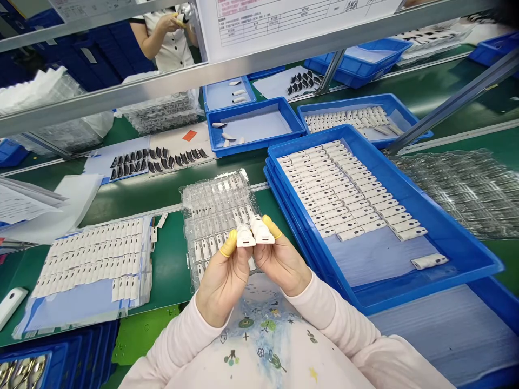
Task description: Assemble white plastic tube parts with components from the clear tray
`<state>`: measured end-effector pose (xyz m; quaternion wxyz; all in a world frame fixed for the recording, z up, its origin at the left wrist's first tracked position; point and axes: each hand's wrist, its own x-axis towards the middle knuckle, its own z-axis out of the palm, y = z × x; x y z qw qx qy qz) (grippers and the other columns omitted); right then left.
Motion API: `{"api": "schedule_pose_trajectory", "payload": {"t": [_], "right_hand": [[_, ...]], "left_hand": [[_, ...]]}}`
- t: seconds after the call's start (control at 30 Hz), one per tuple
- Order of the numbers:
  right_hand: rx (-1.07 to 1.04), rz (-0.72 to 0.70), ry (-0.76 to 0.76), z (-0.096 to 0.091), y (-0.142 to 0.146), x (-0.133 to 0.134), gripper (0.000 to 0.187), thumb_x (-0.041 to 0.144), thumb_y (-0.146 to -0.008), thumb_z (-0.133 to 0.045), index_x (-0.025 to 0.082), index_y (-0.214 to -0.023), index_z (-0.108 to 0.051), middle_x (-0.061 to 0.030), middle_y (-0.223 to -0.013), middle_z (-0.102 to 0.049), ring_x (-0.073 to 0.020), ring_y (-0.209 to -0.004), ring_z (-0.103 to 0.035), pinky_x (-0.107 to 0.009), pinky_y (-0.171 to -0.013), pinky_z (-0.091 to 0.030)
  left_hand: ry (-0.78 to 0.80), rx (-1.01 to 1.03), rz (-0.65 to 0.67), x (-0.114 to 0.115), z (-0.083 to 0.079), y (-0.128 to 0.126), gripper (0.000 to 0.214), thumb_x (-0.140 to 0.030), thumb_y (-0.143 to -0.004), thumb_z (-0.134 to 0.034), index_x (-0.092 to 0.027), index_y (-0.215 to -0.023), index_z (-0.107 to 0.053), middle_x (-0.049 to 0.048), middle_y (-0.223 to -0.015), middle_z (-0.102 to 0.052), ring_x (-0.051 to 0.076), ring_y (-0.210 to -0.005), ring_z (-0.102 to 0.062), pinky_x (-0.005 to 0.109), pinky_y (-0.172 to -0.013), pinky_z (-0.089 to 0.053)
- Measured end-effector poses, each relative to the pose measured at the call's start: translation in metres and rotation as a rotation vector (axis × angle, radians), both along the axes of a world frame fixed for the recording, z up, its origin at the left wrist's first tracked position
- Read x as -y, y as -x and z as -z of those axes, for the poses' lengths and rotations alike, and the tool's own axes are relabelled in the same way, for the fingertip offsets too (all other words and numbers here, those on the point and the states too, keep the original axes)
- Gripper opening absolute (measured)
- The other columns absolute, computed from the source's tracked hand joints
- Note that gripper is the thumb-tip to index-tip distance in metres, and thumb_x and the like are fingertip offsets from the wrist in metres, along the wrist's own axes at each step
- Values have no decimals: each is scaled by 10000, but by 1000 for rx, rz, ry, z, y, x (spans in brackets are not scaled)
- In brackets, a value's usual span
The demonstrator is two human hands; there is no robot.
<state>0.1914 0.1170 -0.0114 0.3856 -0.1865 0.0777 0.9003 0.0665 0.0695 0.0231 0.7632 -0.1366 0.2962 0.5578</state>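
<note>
My left hand (223,278) pinches a small white plastic part (245,236), with a yellow finger cot on the forefinger. My right hand (281,262) pinches a second white part (261,232) the same way, also with a yellow cot. The two parts are held side by side, touching, above a clear blister tray (211,208) that holds several similar white parts. To my right a blue bin (454,243) holds rows of the same white parts on a pale sheet.
At the left lies a sheet with rows of white parts (91,259). Farther back are dark curved parts (154,159), more blue trays (253,127) and a stack of clear trays (466,186). A metal rail (243,62) crosses overhead. Another person (168,35) stands behind it.
</note>
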Motion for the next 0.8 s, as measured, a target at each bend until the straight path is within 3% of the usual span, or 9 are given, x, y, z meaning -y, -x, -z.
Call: {"api": "schedule_pose_trajectory", "payload": {"t": [0.1,0.23,0.37,0.5,0.6,0.7,0.8], "right_hand": [[-2,-12,7,7,0,-1,78,166,-894,-720,141,-889,-647,45,-781,-736,-49,-672,-715,-85,-626,-607],[30,-23,-59,16,1,-4,83,176,-887,-722,146,-925,-654,29,-828,-744,-63,-718,-712,-118,-672,-607],[225,-54,-252,34,-2,-18,176,258,-812,-768,171,-922,-662,27,-823,-719,-103,-702,-677,-198,-652,-583],[654,15,-559,71,-5,-43,322,364,-759,-761,209,-985,-593,49,-838,-660,-95,-712,-613,-219,-689,-524],[851,10,-659,110,2,-68,343,347,-740,-748,222,-977,-534,55,-831,-627,-105,-721,-585,-242,-700,-497],[1016,-38,-744,150,21,-92,273,247,-779,-737,202,-964,-541,48,-830,-596,-104,-700,-559,-249,-683,-479],[1169,-150,-862,183,47,-108,217,274,-901,-681,162,-1063,-590,-6,-938,-625,-125,-743,-597,-285,-686,-524]], "left_hand": [[59,49,-21,-2,0,-1,450,-238,-1092,-206,-137,-1251,-614,34,-746,-756,42,-706,-748,36,-649,-554],[18,5,-25,-4,5,-1,371,-186,-1072,-294,-139,-1231,-626,34,-775,-756,55,-720,-741,60,-652,-562],[-89,-176,-84,-10,26,10,307,-84,-978,-432,-155,-1177,-654,42,-867,-753,99,-734,-717,167,-666,-588],[-64,-513,-155,-27,73,41,146,-136,-940,-536,-151,-987,-673,41,-860,-721,110,-745,-676,209,-673,-558],[-56,-681,-175,-46,120,64,70,-157,-932,-589,-165,-953,-654,14,-858,-697,87,-737,-649,197,-693,-535],[-77,-897,-124,-67,167,77,149,-217,-920,-651,-154,-1055,-644,28,-961,-687,120,-792,-652,260,-723,-556],[-99,-1126,13,-87,205,86,294,-310,-942,-638,-159,-1192,-615,73,-1139,-664,191,-935,-668,380,-792,-589]]}}
